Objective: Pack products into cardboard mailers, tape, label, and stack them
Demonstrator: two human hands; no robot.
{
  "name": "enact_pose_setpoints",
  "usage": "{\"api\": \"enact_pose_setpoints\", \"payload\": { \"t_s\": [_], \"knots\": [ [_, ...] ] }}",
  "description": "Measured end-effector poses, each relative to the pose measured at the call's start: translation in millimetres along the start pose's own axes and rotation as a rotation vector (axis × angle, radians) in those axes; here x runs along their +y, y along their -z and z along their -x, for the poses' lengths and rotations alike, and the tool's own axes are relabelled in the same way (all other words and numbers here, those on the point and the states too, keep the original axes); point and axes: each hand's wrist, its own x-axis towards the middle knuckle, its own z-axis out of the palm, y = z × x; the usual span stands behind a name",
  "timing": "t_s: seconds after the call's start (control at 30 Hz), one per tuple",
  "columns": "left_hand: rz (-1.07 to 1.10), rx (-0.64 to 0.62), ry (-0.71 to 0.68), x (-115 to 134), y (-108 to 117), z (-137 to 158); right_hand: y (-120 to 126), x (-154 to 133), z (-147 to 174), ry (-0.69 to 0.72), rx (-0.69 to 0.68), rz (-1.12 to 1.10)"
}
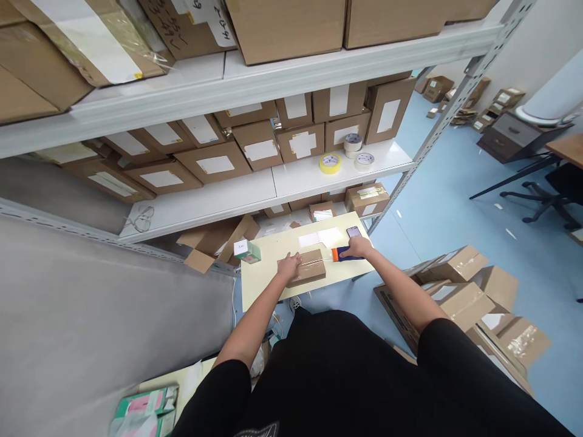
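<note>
A small brown cardboard box [308,274] lies flat on the cream-coloured table [255,291]. My left hand [289,266] rests on the box's left end, its fingers spread over the top. In my right hand [357,247] is a blue and orange tape dispenser [342,253], just beyond the box's right end. A strip of clear tape [314,262] runs along the box top and stretches toward the dispenser. White paper sheets [319,237] lie behind the box. A phone [353,232] sits by the table's far right corner.
A white and green carton [247,250] stands at the table's left side. Ahead rises a metal shelf [300,185] with labelled boxes and tape rolls [330,162]. An open carton [218,240] is beside the table. Empty cartons [469,303] are piled on the floor at right.
</note>
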Motion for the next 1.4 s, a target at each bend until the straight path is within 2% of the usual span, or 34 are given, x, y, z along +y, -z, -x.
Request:
{"api": "enact_pose_setpoints", "payload": {
  "t_s": [0.27,0.47,0.63,0.77,0.87,0.97,1.13,1.3,1.37,1.4],
  "knots": [
    [-0.023,0.025,-0.003,0,-4,3,-16,-12,-11,-0.070,-0.004,-0.010],
    [-0.044,0.020,-0.019,-1,-1,5,-33,-38,-34,-0.021,-0.010,-0.022],
    [-0.054,0.045,-0.020,-2,-1,7,-73,-52,-32,-0.079,0.016,-0.048],
    [-0.009,0.069,-0.020,-6,-4,5,-114,-39,-17,-0.159,-0.012,-0.083],
    [0.019,0.061,-0.010,-8,-5,1,-139,-27,-17,-0.308,0.061,-0.198],
    [0.030,0.049,-0.008,-10,-5,-2,-154,-23,-27,-0.363,0.115,-0.339],
    [0.066,0.059,-0.011,-11,-7,-1,-162,-25,-38,-0.352,0.062,-0.531],
    [0.043,0.057,-0.009,-11,-7,0,-155,-34,-37,-0.326,0.162,-0.660],
    [0.039,0.054,-0.010,-10,-6,0,-150,-40,-36,-0.277,0.180,-0.823],
    [0.035,0.052,-0.008,-9,-5,0,-148,-44,-35,-0.247,0.143,-0.976]
  ]
}}
